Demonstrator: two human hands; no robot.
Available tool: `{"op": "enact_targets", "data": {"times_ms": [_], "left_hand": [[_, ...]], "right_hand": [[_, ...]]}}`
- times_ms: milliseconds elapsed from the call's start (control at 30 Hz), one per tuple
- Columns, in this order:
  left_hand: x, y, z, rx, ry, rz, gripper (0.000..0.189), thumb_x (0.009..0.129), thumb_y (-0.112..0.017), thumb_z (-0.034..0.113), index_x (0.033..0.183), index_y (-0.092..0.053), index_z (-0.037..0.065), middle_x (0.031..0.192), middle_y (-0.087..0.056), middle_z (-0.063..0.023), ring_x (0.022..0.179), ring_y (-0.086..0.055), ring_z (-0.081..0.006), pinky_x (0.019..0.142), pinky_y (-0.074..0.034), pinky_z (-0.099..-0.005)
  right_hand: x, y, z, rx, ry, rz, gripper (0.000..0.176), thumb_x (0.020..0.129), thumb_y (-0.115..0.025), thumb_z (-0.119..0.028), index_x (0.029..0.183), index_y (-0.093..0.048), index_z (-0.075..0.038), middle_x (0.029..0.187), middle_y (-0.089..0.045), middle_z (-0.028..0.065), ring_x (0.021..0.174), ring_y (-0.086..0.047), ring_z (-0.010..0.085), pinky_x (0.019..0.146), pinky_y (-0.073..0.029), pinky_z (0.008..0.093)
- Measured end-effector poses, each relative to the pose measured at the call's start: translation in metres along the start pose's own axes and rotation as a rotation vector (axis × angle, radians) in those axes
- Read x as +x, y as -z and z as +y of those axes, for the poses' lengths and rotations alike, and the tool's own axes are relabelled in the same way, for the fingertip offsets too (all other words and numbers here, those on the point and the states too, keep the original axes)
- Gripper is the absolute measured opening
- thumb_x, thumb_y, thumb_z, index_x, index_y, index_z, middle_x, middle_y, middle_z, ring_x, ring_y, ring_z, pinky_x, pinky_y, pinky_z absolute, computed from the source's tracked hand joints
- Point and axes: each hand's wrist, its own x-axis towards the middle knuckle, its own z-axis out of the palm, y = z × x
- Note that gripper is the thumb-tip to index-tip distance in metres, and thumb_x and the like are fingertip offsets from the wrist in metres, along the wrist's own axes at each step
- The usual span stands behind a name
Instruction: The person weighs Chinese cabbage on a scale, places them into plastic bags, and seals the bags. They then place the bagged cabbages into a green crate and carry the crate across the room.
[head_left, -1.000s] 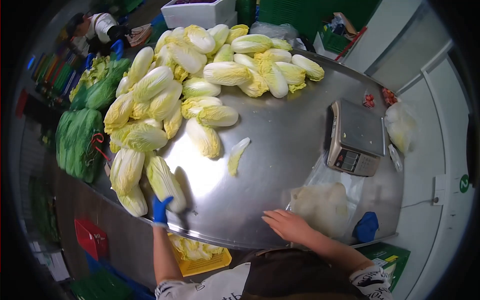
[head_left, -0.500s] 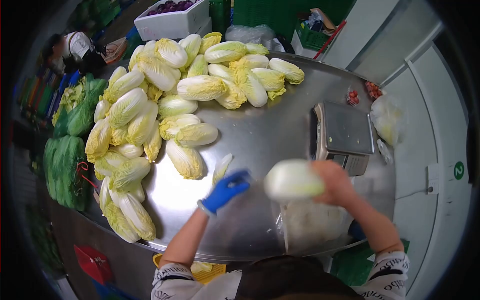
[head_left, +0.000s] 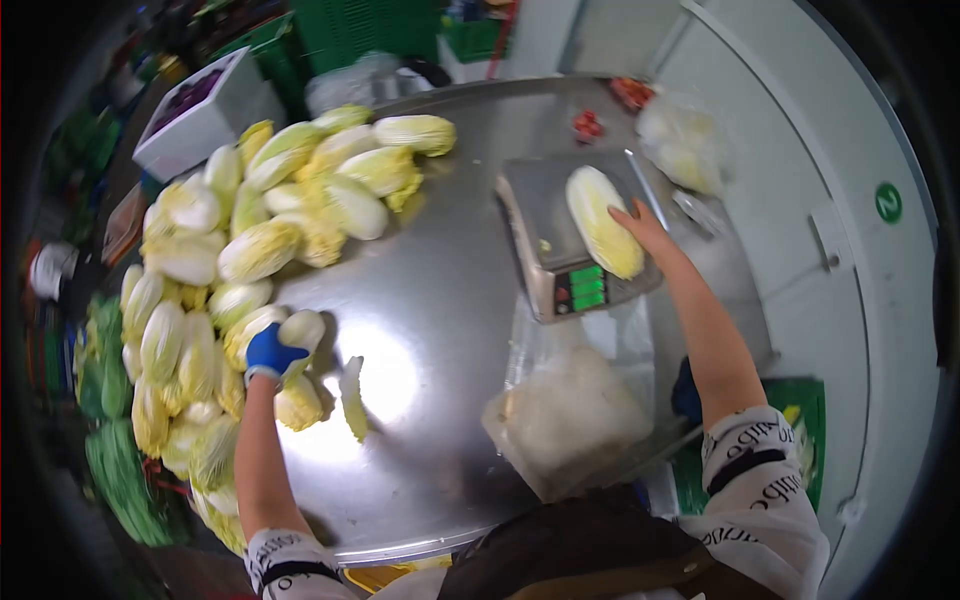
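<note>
My bare right hand (head_left: pixel 645 226) is at the right side of a napa cabbage (head_left: pixel 604 222), its thumb on the leaves. This cabbage lies on the metal platform of a scale (head_left: pixel 540 205), whose display glows green. My left hand (head_left: pixel 274 352), in a blue glove, rests against napa cabbages (head_left: pixel 302 330) at the near edge of the heap, its thumb stretched out to the right. A loose cabbage leaf (head_left: pixel 353 398) lies on the steel table to the right of that hand.
A large heap of napa cabbages (head_left: pixel 180 345) covers the table's left side. Clear plastic bags (head_left: pixel 570 410) lie in front of the scale. Red packs (head_left: pixel 588 125) and a filled plastic bag (head_left: pixel 682 145) sit behind it. A white foam box (head_left: pixel 205 125) stands at the back left.
My right hand has carried the napa cabbage onto the scale, and the display now shows lit. My left hand has moved left to the heap. The view has turned to the right.
</note>
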Motion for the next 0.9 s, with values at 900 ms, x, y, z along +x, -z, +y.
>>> {"op": "enact_targets", "data": {"times_ms": [900], "left_hand": [[-0.041,-0.041,0.015,-0.79,0.089,0.833,0.079,0.076,-0.074,0.025,0.137,-0.032,-0.004,0.137,-0.04,-0.0203,0.129,-0.036,-0.0323,0.106,-0.031,-0.0393]], "right_hand": [[-0.243,-0.037,-0.018,0.564,-0.191,-0.854,0.072,0.058,-0.077,-0.006,0.124,-0.047,0.002,0.108,-0.06,0.0116,0.098,-0.06,0.0232,0.086,-0.049,0.0343]]}}
